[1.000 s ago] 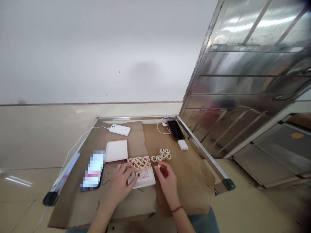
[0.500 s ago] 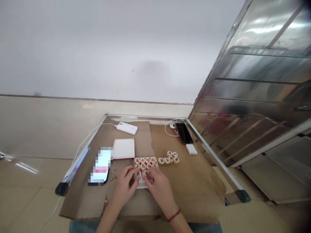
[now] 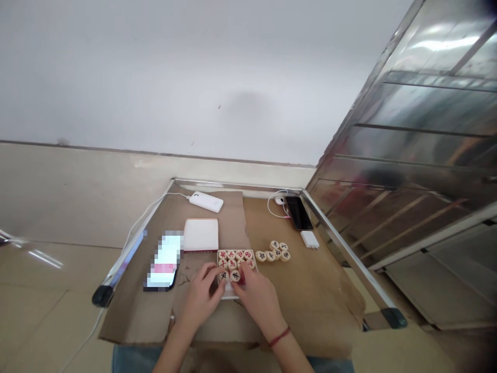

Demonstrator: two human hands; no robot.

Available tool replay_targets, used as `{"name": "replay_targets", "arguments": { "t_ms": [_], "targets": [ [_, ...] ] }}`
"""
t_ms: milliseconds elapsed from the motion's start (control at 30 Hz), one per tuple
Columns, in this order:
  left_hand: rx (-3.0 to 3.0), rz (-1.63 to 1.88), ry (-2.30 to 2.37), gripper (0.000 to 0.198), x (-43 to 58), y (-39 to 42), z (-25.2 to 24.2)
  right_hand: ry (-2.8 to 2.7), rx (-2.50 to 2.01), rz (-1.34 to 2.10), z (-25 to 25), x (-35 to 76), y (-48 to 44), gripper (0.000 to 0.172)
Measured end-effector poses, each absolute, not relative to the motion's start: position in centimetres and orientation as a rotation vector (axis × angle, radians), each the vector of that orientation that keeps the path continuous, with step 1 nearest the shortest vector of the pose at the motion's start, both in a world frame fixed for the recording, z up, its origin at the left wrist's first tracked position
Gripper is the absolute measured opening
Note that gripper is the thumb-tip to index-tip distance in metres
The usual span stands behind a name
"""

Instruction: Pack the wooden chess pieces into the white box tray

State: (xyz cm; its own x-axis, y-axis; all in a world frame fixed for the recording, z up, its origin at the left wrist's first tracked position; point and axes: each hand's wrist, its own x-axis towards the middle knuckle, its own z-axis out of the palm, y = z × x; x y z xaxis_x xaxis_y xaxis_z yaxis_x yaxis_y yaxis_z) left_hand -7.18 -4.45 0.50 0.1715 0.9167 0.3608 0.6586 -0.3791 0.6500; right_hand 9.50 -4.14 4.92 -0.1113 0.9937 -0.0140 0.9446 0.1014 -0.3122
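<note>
A white box (image 3: 230,298) holds rows of round wooden xiangqi pieces, the back rows marked in red characters. In its front part, my right hand (image 3: 257,288) pinches a black-marked xiangqi piece (image 3: 235,275) between thumb and fingers. To the left of it, the thumb and forefinger of my left hand (image 3: 202,288) close around another black-marked xiangqi piece (image 3: 222,276). My fingers partly cover the box's sides and some red pieces. Several loose black-marked pieces (image 3: 270,256) lie face up on the cardboard to the right.
Brown cardboard (image 3: 303,300) covers the metal-framed table. A white box lid (image 3: 201,234) and a lit phone (image 3: 163,261) lie to the left. Behind is a white power bank (image 3: 206,202) with a cable. A dark phone (image 3: 298,212) and a white charger (image 3: 309,239) sit at the right.
The right-hand black piece now shows its face more fully between my right fingers. A red thing seen between my hands earlier is less visible there. The whole view has shifted slightly.
</note>
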Motion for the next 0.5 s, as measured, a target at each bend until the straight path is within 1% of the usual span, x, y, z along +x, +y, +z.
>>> {"name": "replay_targets", "arguments": {
  "t_ms": [367, 500],
  "targets": [
    [2.171, 1.062, 1.480, 0.019, -7.0, -4.4, 0.5, -2.124, -1.811, 0.368, 4.5, 9.4, -4.3, 0.006],
    [2.203, 1.062, 1.487, 0.019, -7.1, -4.4, 0.4, -1.957, -1.738, 0.393, 4.7, 11.7, -3.4, 0.019]
  ]
}}
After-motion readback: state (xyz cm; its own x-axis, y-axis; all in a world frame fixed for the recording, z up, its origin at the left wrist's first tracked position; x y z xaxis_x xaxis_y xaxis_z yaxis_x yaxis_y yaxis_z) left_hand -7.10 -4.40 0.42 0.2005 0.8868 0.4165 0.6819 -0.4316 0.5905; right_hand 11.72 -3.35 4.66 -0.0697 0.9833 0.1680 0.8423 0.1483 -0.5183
